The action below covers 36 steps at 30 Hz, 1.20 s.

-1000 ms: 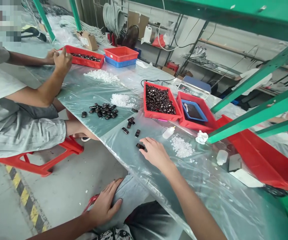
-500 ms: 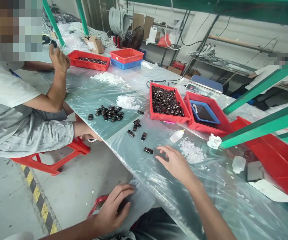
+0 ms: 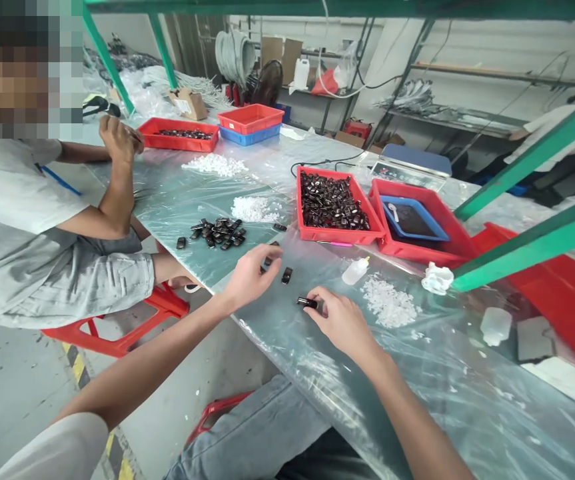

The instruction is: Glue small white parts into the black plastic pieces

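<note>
A: Right hand (image 3: 343, 325)?
B: Nearly closed, thumb and fingertips pinching one black part (image 3: 307, 302) by its near end. At table (image 3: 287, 333) height; can't tell if it touches.
A: Left hand (image 3: 251, 277)?
B: Half curled, thumb and fingers apart, around a few loose parts (image 3: 268, 263). Can't tell if it grips any.
A: Between them?
B: Single part (image 3: 286, 275), lying flat.
A: Surroundings?
B: Pile (image 3: 220, 232) of parts past the left hand. White bits (image 3: 390, 301) and bottle (image 3: 355, 271) near the right. Farther back, full bin (image 3: 340, 235), red, beside second red bin (image 3: 407, 250) with blue tray (image 3: 422, 236) inside.
A: Co-worker?
B: Seated left, one hand (image 3: 118, 139) raised.
</note>
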Motion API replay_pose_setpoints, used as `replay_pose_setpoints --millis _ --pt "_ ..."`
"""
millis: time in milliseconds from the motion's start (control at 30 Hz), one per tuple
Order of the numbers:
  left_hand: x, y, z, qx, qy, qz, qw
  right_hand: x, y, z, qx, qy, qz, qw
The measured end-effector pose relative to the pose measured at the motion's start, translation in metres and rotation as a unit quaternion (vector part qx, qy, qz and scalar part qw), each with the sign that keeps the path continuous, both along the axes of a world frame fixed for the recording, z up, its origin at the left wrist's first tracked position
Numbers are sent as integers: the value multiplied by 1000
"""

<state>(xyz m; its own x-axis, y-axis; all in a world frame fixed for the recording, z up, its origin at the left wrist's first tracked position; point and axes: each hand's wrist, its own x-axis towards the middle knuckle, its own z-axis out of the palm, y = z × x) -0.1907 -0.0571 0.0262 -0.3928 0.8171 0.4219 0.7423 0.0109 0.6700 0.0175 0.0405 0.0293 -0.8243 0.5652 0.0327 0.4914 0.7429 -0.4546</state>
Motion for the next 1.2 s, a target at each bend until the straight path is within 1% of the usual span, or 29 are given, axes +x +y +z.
replay_pose_setpoints --millis 100,167,233,333,467,533,667,767,867,1000,1100,1200 --pt "24 -6 0 -26 8 -117 993 12 5 -3 -75 106 -29 991" --pt "38 -6 -3 -42 17 -168 985 18 5 -4 -128 188 -37 973" --pt "48 -2 -6 -50 11 -184 982 22 4 -5 -177 249 -42 951" --pt "57 8 -6 -52 -25 -186 981 27 5 -4 -220 300 -63 926" --pt "67 25 2 -35 -72 -175 981 39 16 1 -297 326 -108 891" --pt "75 34 8 -29 -87 -191 977 47 22 3 -334 335 -114 874" --pt "91 52 15 -29 -112 -261 959 61 29 4 -348 374 -123 851" --pt "100 61 15 0 -144 -282 949 68 29 4 -355 390 -129 840" --pt "104 64 13 22 -159 -268 950 72 28 5 -352 401 -124 837" --pt "106 65 15 36 -141 -263 954 73 28 3 -319 418 -114 843" --pt "103 68 19 28 -110 -257 960 73 30 -3 -264 403 -119 868" --pt "98 75 17 -9 -98 -257 961 77 34 -9 -166 351 -114 914"
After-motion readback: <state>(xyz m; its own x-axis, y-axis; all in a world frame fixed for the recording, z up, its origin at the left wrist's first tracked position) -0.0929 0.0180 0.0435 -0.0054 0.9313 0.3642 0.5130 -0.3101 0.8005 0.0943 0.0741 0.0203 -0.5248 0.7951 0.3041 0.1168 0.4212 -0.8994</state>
